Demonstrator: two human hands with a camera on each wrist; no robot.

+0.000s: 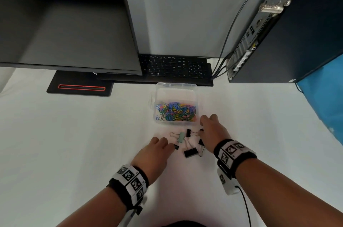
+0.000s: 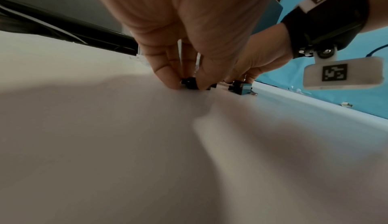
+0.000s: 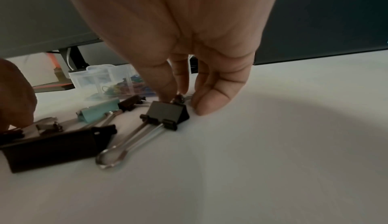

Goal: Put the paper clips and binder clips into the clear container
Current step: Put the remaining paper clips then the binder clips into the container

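On the white table, the left hand reaches in from the left, its fingertips pinching a small black binder clip against the surface. Just right of it lies the loose cluster of binder clips: a pale green clip with wire handles, a small black clip touching its far end, and a larger black clip nearer the person. In the right wrist view a medium black clip lies with its silver handles folded out flat toward the camera. The right hand comes down at the cluster's right edge, thumb and fingers closed on a tiny dark clip on the table. Beyond the cluster, near both hands, stands the clear container, lid open; its near half holds a heap of coloured paper clips in blue, green, yellow and orange.
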